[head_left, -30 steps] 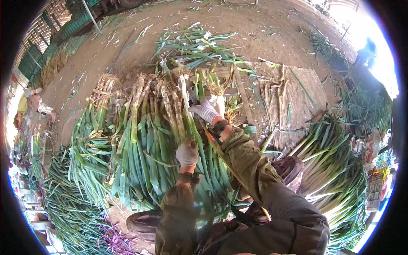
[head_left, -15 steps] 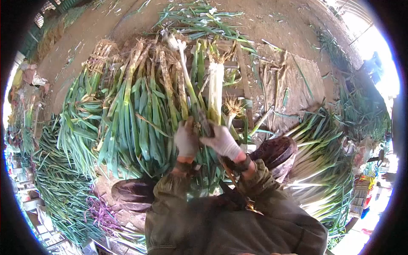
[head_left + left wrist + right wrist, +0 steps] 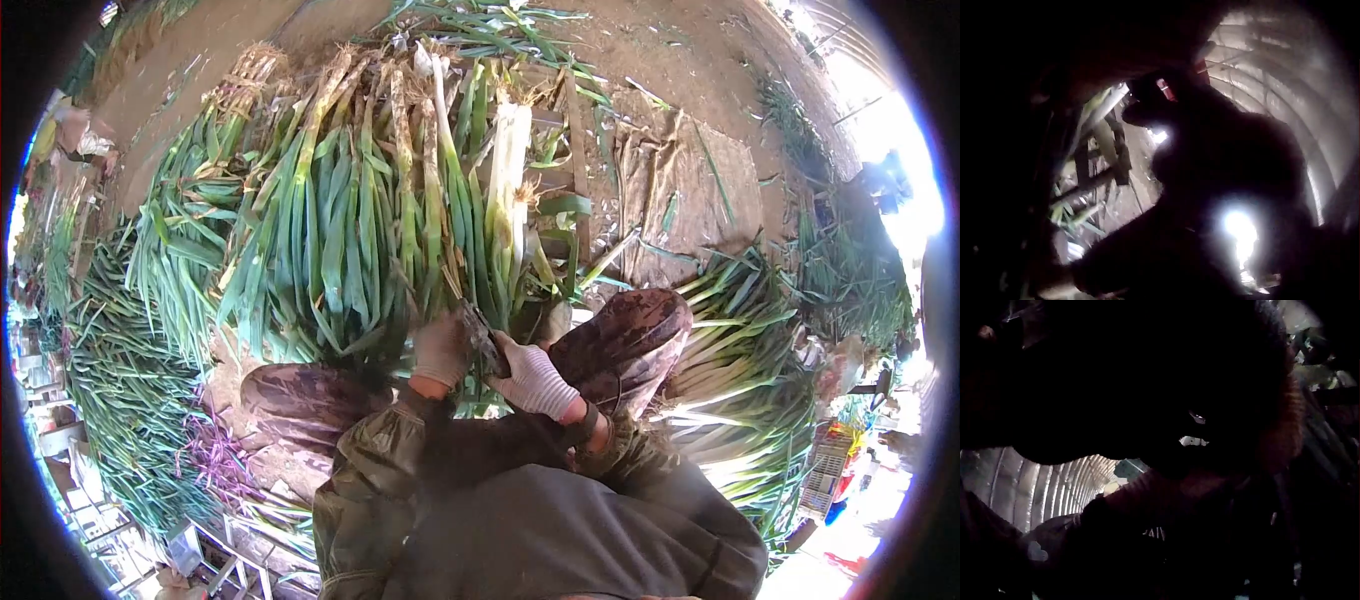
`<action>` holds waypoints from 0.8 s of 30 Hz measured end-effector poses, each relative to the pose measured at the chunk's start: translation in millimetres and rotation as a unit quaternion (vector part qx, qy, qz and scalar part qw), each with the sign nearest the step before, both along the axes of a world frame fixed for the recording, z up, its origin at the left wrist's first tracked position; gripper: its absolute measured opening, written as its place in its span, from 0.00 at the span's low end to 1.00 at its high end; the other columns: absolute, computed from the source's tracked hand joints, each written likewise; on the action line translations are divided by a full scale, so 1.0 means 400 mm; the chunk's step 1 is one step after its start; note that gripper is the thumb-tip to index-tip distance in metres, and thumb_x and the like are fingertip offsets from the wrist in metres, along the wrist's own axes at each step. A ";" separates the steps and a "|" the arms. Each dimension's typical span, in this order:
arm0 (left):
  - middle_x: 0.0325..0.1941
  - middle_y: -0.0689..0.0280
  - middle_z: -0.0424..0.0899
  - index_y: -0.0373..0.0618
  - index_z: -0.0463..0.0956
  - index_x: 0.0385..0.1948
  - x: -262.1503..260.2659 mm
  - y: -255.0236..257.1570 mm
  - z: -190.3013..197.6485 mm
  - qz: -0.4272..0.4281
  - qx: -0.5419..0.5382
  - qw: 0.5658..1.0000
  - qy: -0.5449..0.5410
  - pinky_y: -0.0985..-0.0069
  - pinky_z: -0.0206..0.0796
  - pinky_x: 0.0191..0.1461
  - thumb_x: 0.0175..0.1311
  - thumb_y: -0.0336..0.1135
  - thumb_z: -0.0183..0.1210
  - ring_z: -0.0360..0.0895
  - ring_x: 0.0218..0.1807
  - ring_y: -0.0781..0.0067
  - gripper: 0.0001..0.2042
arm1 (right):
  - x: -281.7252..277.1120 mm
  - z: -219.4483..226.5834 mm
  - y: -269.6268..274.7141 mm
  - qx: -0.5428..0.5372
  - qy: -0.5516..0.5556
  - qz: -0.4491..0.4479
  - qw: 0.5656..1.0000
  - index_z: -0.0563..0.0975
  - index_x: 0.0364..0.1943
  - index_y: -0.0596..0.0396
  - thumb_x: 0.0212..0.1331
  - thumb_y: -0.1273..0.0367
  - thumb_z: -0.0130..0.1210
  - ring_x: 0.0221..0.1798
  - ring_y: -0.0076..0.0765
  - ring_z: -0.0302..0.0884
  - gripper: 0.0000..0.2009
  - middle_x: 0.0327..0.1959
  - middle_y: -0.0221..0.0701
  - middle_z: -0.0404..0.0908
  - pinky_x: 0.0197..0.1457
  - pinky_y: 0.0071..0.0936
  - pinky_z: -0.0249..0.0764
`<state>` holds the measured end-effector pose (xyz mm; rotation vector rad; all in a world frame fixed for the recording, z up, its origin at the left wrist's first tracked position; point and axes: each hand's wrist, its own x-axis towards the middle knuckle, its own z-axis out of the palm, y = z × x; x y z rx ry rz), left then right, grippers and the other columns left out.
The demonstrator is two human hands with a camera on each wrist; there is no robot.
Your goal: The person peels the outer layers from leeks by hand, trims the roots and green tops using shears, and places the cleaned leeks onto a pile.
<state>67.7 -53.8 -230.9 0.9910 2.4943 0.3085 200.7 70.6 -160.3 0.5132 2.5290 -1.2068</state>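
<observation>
Long leeks [image 3: 345,210] lie side by side with roots at the top and green leaves toward the person. My left hand [image 3: 440,350], in a pale glove and blurred, is at the leaf ends in the head view; what its fingers hold cannot be made out. Beside it, my right hand [image 3: 535,380], in a striped white glove, grips a dark narrow object [image 3: 484,338] that slants up and left. A white-stemmed leek [image 3: 441,110] lies above the hands. Thick white stalks [image 3: 508,165] lie to its right. Both wrist views are mostly dark.
The person's knees [image 3: 305,405] flank the work. A pile of white-stemmed onions [image 3: 735,370] lies at right, beyond a brown cloth [image 3: 650,190]. Green stalks [image 3: 130,370] and purple ones [image 3: 215,455] are heaped at left. A crate [image 3: 825,465] stands lower right.
My right hand has come down from the leek stems toward the body, beside my left hand. The left hand is also nearer the body. The head view has shifted, so the leeks appear higher.
</observation>
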 end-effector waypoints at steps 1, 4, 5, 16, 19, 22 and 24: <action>0.49 0.53 0.80 0.45 0.80 0.46 0.026 -0.018 -0.036 -0.020 0.000 1.000 -0.012 0.57 0.76 0.42 0.62 0.36 0.59 0.83 0.44 0.50 0.12 | 0.005 -0.002 -0.002 0.004 -0.004 0.004 1.000 0.61 0.67 0.65 0.50 0.63 0.64 0.44 0.64 0.81 0.40 0.35 0.57 0.81 0.48 0.46 0.77; 0.48 0.53 0.80 0.47 0.79 0.48 0.041 -0.029 -0.045 0.014 -0.004 0.999 -0.031 0.56 0.75 0.40 0.60 0.39 0.61 0.83 0.42 0.50 0.15 | 0.014 -0.028 -0.022 0.002 -0.028 0.011 1.000 0.62 0.66 0.65 0.51 0.62 0.63 0.44 0.65 0.80 0.38 0.35 0.57 0.81 0.49 0.46 0.77; 0.48 0.54 0.80 0.47 0.79 0.47 0.036 -0.035 -0.043 0.042 0.050 0.998 0.008 0.56 0.75 0.40 0.60 0.38 0.61 0.83 0.42 0.50 0.15 | 0.017 -0.029 -0.026 -0.015 -0.023 0.002 1.000 0.62 0.65 0.66 0.50 0.61 0.61 0.44 0.66 0.80 0.38 0.35 0.58 0.81 0.49 0.47 0.76; 0.47 0.57 0.78 0.50 0.76 0.44 -0.132 0.021 -0.067 0.106 0.056 0.978 0.169 0.57 0.75 0.41 0.59 0.36 0.59 0.82 0.41 0.50 0.12 | -0.106 -0.095 -0.013 0.083 0.016 -0.038 0.996 0.63 0.63 0.68 0.49 0.62 0.61 0.44 0.66 0.80 0.37 0.35 0.57 0.82 0.49 0.49 0.77; 0.46 0.55 0.79 0.49 0.74 0.46 -0.141 0.036 -0.066 0.116 0.042 0.984 0.127 0.58 0.76 0.41 0.58 0.41 0.62 0.83 0.41 0.50 0.16 | -0.133 -0.095 -0.003 0.101 0.020 -0.044 0.994 0.63 0.63 0.68 0.49 0.62 0.62 0.43 0.65 0.81 0.37 0.35 0.57 0.82 0.50 0.50 0.77; 0.46 0.54 0.79 0.49 0.74 0.46 -0.138 0.043 -0.056 0.107 0.054 0.987 0.104 0.59 0.76 0.40 0.56 0.45 0.65 0.84 0.41 0.51 0.19 | -0.170 -0.095 0.015 0.100 0.027 -0.055 0.993 0.64 0.64 0.68 0.50 0.60 0.61 0.45 0.65 0.80 0.37 0.36 0.59 0.81 0.51 0.49 0.76; 0.45 0.55 0.80 0.49 0.74 0.45 -0.137 0.050 -0.053 0.110 0.055 0.986 0.112 0.59 0.76 0.40 0.55 0.46 0.66 0.84 0.41 0.52 0.20 | -0.207 -0.088 0.032 0.103 0.036 -0.062 0.992 0.65 0.64 0.68 0.51 0.58 0.60 0.46 0.66 0.80 0.37 0.37 0.59 0.81 0.52 0.48 0.76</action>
